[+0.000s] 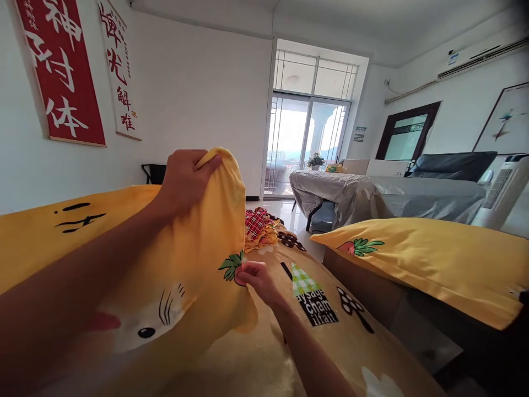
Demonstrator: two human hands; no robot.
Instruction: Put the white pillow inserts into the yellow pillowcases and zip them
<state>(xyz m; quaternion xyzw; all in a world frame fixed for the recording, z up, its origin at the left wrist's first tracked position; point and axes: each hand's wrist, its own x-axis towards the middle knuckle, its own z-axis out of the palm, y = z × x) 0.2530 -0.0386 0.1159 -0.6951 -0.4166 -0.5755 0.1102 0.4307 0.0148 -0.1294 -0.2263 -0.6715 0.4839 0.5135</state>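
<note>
Place: you are in a home, in a lived-in room.
Bedding: yellow cartoon-print sheet [330,331] and pillow [433,264] before you.
Walls: red calligraphy scroll [61,71], framed picture [506,118], air conditioner [475,58].
Far end: glass balcony doors [306,143], potted plant [316,161], cloth-covered furniture [372,193].

Bed: covered by a yellow printed sheet [330,336] with cartoon figures and lettering.
Far end of bed: a red checked cloth [255,221] bunched on a small yellow heap.
Right side: a yellow pillow [433,259], strawberry print, lying on a lower surface beside the bed.
</note>
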